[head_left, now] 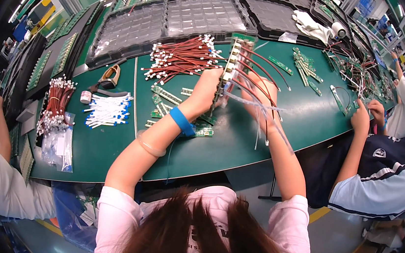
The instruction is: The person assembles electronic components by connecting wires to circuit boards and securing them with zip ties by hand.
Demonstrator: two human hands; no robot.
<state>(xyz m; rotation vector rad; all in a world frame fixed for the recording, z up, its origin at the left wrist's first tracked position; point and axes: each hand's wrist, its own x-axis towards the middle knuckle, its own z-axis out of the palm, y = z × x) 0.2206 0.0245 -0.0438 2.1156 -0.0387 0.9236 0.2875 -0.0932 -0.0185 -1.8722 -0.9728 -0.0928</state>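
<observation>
Upright above the green table point(239, 155), my left hand point(205, 88) grips a stack of narrow green circuit boards point(230, 62) by its near side. Red and black wires point(261, 63) and pale strands hang from the stack to the right. Behind these wires is my right hand point(260, 90), its fingers curled in and partly hidden, so what they pinch is unclear. A pile of red and black cables point(182, 57) with white connectors lies just beyond my left hand. Several loose circuit boards point(166, 94) are beside and under my left wrist.
Black trays point(204, 15) line the far side. Left are white cables point(108, 110), a small jar point(85, 97), a yellow-handled tool point(110, 76) and banded red cables point(59, 99). More boards point(307, 68) lie right, near a co-worker's hands point(361, 116). White gloves point(312, 25) rest on a tray.
</observation>
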